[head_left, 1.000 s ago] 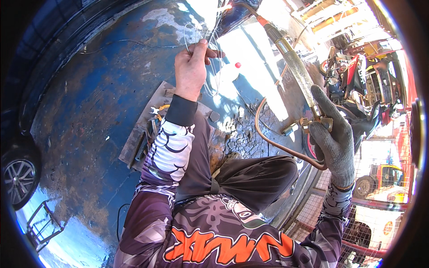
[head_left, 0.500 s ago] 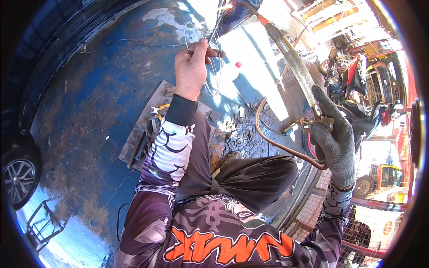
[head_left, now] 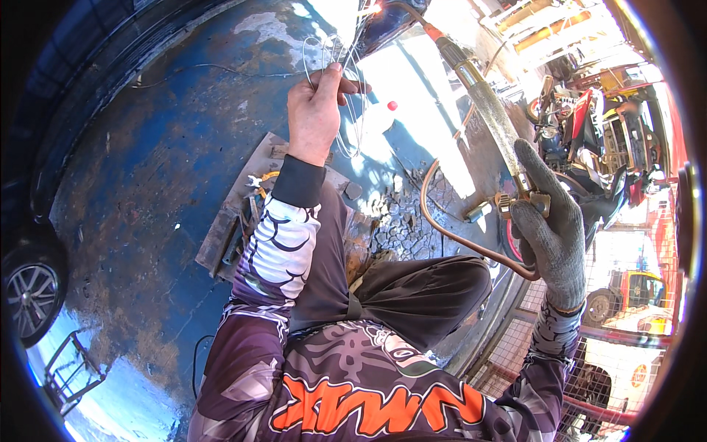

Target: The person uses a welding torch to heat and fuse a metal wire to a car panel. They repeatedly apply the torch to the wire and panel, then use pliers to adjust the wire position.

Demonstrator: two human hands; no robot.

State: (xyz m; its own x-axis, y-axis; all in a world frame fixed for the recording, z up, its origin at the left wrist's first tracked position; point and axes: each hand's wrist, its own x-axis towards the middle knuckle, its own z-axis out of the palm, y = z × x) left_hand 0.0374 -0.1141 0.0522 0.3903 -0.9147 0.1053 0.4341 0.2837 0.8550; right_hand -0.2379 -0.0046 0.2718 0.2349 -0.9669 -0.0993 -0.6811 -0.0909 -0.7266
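Observation:
My bare left hand (head_left: pixel 315 110) is raised and pinches a loop of thin wire (head_left: pixel 346 81) near the top of the view. My right hand (head_left: pixel 551 228), in a grey knit glove, grips the handle of a long gas torch (head_left: pixel 482 103). The torch reaches up and left, and its tip glows at the top edge, close to the wire's upper end. A brown hose (head_left: pixel 442 221) curves down from the torch handle. Both hands work over a big blue rusty metal surface (head_left: pixel 169 169).
A flat metal tray (head_left: pixel 232 228) with tools lies below my left forearm. Broken grey debris (head_left: pixel 401 225) sits beside my dark-trousered knee. A small red cap (head_left: pixel 392 105) lies on a sunlit patch. Motorcycles (head_left: pixel 589 132) stand at right, a car wheel (head_left: pixel 33 291) at left.

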